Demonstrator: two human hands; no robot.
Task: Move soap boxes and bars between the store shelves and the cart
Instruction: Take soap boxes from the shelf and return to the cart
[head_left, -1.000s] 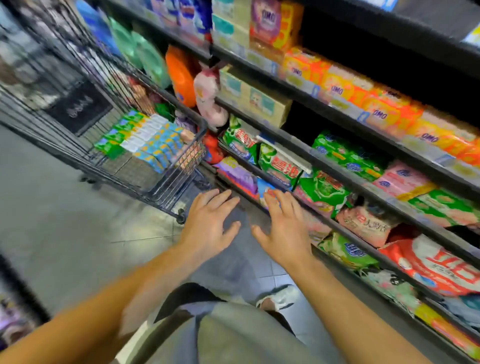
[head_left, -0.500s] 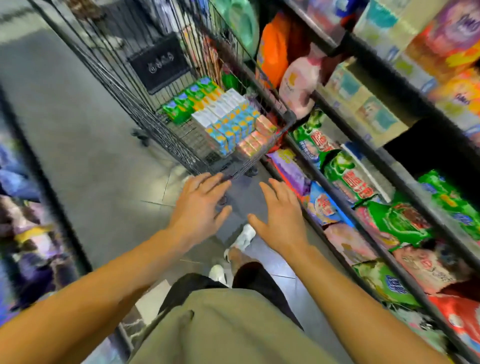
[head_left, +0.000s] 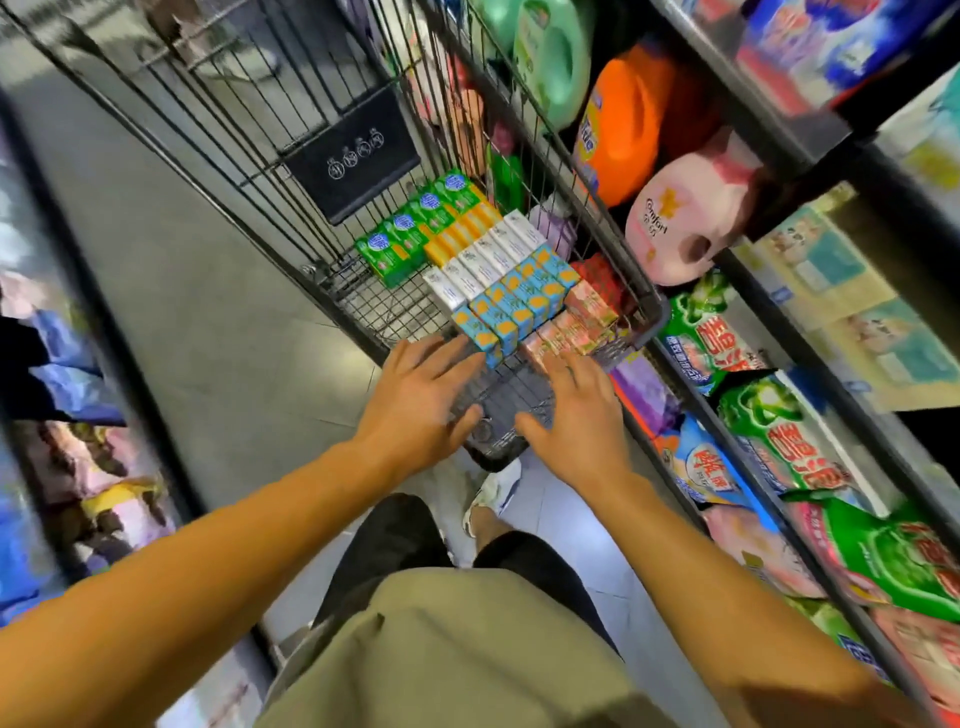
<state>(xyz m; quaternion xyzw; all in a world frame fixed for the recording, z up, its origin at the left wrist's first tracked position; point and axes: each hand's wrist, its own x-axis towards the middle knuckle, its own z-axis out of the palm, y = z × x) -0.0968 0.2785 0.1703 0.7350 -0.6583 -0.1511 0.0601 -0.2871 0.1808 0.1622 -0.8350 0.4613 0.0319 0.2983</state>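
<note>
Wire cart (head_left: 249, 171) with rows of soap boxes (head_left: 498, 275) standing in its near end, beside the store shelves (head_left: 779, 332). Left hand (head_left: 415, 400) and right hand (head_left: 582, 421) reach over the near rim with fingers spread, holding nothing; whether the fingertips touch the boxes cannot be told. Shelf packets are blurred; the cart's far end is cut off.

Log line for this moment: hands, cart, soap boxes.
hands: left and right open, empty | cart: near end at hands | soap boxes: rowed in cart | phase: reaching
</note>
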